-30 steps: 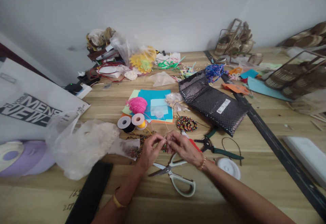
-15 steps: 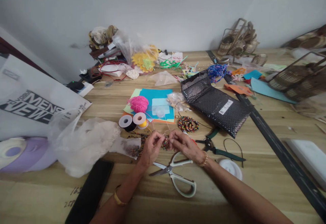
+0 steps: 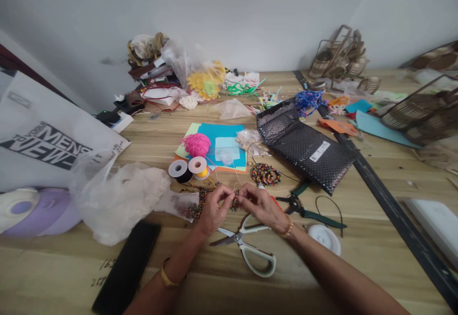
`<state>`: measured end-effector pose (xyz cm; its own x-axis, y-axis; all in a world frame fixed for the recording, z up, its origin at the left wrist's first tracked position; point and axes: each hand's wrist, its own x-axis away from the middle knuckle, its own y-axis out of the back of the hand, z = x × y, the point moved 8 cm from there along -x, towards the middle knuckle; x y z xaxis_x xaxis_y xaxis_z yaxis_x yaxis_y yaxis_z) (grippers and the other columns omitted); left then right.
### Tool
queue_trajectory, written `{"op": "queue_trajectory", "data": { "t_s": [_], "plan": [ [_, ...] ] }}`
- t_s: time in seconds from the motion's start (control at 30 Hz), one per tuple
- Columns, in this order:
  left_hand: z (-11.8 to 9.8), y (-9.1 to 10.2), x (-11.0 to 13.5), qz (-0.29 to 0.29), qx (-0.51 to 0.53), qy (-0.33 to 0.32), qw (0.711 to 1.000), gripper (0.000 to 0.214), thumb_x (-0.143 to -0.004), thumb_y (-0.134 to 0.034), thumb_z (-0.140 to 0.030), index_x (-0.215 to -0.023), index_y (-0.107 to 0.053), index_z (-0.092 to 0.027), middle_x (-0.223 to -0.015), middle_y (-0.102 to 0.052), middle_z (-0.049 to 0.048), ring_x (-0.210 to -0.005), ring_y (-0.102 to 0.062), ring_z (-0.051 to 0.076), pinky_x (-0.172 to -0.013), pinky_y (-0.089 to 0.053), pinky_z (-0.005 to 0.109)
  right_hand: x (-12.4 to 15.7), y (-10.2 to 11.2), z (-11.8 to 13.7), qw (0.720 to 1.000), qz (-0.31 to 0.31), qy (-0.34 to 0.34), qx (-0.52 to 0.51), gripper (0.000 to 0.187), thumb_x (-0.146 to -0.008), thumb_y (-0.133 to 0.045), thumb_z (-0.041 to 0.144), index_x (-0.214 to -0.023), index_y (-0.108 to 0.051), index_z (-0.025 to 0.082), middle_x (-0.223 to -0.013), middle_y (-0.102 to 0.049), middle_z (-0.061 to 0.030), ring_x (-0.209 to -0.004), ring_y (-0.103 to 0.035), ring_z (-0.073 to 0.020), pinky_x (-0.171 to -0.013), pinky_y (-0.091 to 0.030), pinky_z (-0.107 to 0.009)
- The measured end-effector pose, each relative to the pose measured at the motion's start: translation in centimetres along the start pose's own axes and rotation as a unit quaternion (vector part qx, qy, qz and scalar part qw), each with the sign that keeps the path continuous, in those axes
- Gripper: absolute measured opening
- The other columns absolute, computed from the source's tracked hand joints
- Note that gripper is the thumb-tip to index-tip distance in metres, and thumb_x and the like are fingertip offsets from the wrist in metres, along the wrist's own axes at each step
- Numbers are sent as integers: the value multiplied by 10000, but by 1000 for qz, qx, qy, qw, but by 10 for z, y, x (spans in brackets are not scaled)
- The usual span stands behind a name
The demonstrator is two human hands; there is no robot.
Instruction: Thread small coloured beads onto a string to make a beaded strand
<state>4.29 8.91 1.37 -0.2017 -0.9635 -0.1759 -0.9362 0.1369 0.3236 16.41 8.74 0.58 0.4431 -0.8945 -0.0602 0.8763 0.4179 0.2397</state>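
Note:
My left hand (image 3: 213, 209) and my right hand (image 3: 263, 205) meet fingertip to fingertip over a wooden table (image 3: 229, 286). Both are pinched on a thin pale thread (image 3: 236, 177) carrying small dark beads (image 3: 234, 204). The thread loops up toward the coloured paper. A strand of brown beads (image 3: 200, 199) lies just left of my left hand. White-handled scissors (image 3: 246, 248) lie open right below my hands. A coil of multicoloured beads (image 3: 265, 174) sits just beyond my right hand.
Two thread spools (image 3: 188, 168), pink yarn (image 3: 197, 144) and blue paper (image 3: 222, 144) lie ahead. Green pliers (image 3: 304, 208), a white disc (image 3: 325, 237) and a black padded bag (image 3: 304, 145) are right. A crumpled plastic bag (image 3: 118, 198) and a black flat object (image 3: 127, 272) sit left. Baskets (image 3: 415, 110) stand far right.
My fingertips have shifted slightly on the thread and stay pinched together; the view has drifted a little to the left. Nothing on the table has moved.

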Motion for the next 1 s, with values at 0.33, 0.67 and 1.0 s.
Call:
{"op": "queue_trajectory", "data": {
  "t_s": [0.33, 0.67, 1.0],
  "plan": [
    [0, 4, -2, -24, 50, -20, 998, 110, -799, -628, -224, -703, -611, -174, -793, -648, 50, -800, -615, 178, -730, -498, 290, 0, 1, 6, 994, 14, 16, 103, 226, -934, -458, 297, -766, -548, 176, -636, -504, 27, -551, -411, -107, -522, -300, -220],
    [12, -1, -2, -13, 133, 83, 987, 191, -753, -675, -318, -675, -603, -160, -729, -628, 32, -705, -591, 156, -659, -487, 265, 5, -3, 17, 973, 21, 40, 226, 197, -900, -441, 176, -724, -529, 183, -614, -530, 19, -524, -424, -104, -517, -278, -222],
    [9, -11, 2, 18, 110, 81, 990, 222, -817, -593, -330, -673, -546, -167, -679, -553, 5, -659, -521, 139, -630, -423, 246, 3, -11, 11, 964, 5, 56, 261, 156, -803, -459, 95, -678, -508, 173, -573, -506, 25, -491, -375, -94, -511, -226, -233]
  ]
}}
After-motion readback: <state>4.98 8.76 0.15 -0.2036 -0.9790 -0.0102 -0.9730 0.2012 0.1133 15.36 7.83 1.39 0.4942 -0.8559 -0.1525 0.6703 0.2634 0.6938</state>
